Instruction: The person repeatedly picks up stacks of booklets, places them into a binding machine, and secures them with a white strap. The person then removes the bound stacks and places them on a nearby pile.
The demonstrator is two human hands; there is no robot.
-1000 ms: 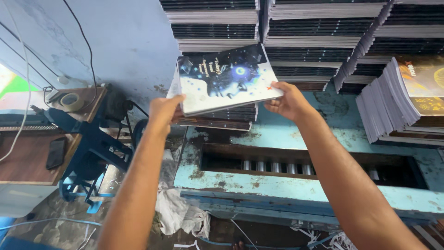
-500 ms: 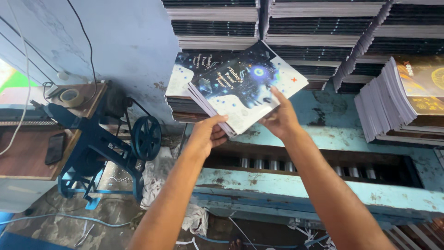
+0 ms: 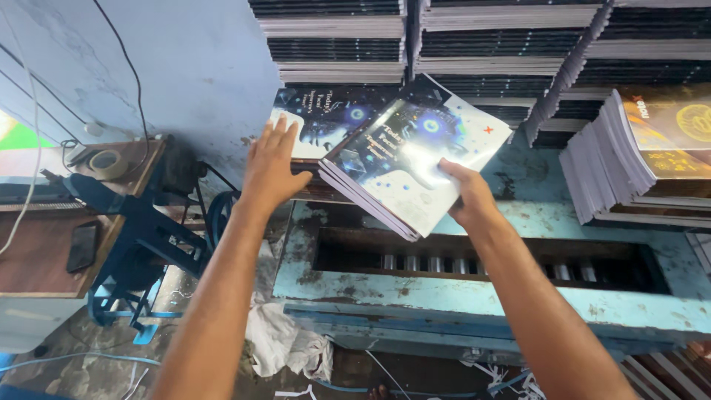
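Behind all, stacked dark-covered books (image 3: 518, 44) in tall piles; below, a worn blue-green machine bed (image 3: 474, 296) with rollers in its slot; at its right edge a fanned pile of yellow-covered books (image 3: 629, 163). Small batch of starry-covered books (image 3: 415, 159) now tilted and swung right, split from the stack beneath (image 3: 318, 118), where half a second ago both lay closer. Right hand (image 3: 463, 192) clasping the batch's lower edge; left hand (image 3: 270, 167) spread flat, fingers open, pressing the remaining stack at the bed's far left corner.

Both arms reach forward: the left hand (image 3: 270, 167) lies flat, fingers spread (palm down), while the right hand (image 3: 463, 194) grips, thumb on top.
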